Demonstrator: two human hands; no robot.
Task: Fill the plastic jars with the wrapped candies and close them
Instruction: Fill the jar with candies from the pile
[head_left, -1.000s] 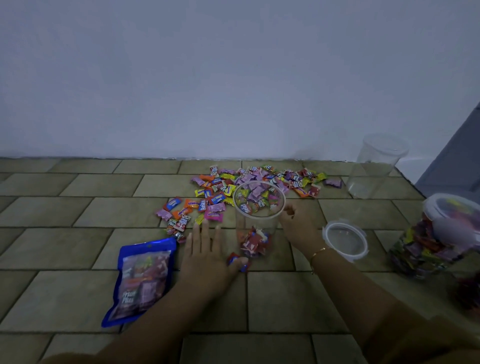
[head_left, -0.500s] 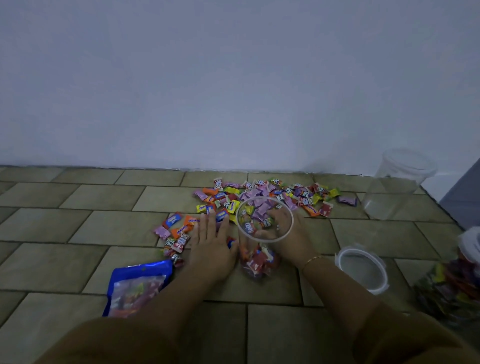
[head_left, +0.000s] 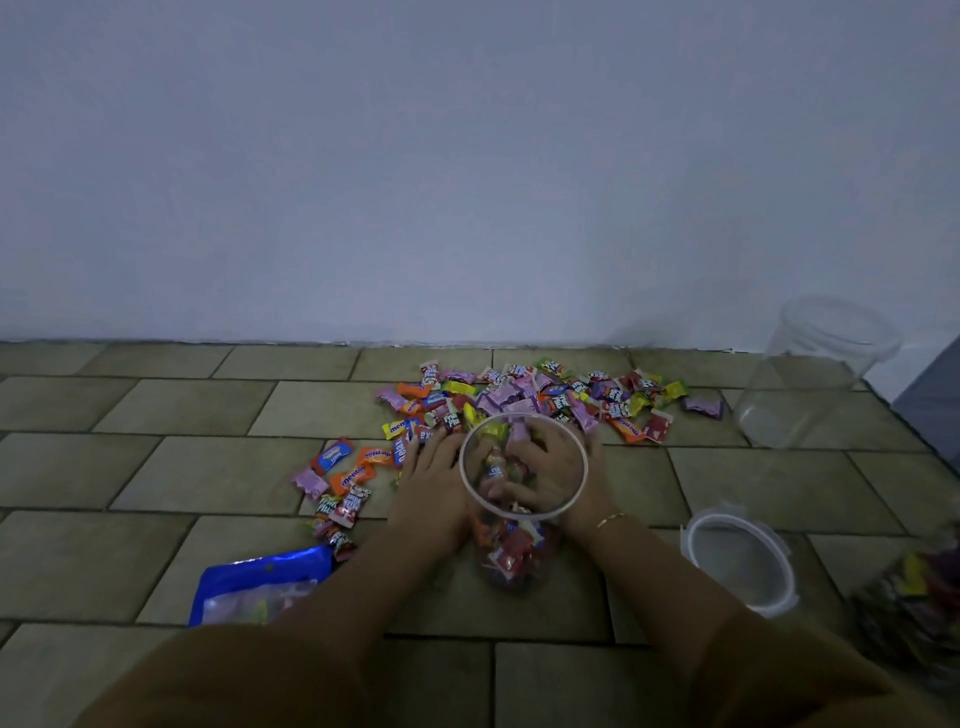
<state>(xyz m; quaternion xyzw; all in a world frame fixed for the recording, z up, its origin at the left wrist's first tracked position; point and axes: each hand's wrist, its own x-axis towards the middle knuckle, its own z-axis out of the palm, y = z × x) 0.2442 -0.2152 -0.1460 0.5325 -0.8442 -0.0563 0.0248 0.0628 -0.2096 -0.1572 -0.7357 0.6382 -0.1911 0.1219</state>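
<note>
Left hand (head_left: 434, 486) lies flat and open at nine o'clock of the clear plastic jar (head_left: 519, 519); right hand (head_left: 558, 475), seen through it, scoops colourful wrapped candies (head_left: 519, 395) on the tiled floor (head_left: 182, 467).

The filled jar (head_left: 919, 603) (blurred) and blue bag (head_left: 249, 587) are partly cut off or hidden.

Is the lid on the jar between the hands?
No, the jar is open at the top, and the lid lies flat on the floor to its right.
</note>
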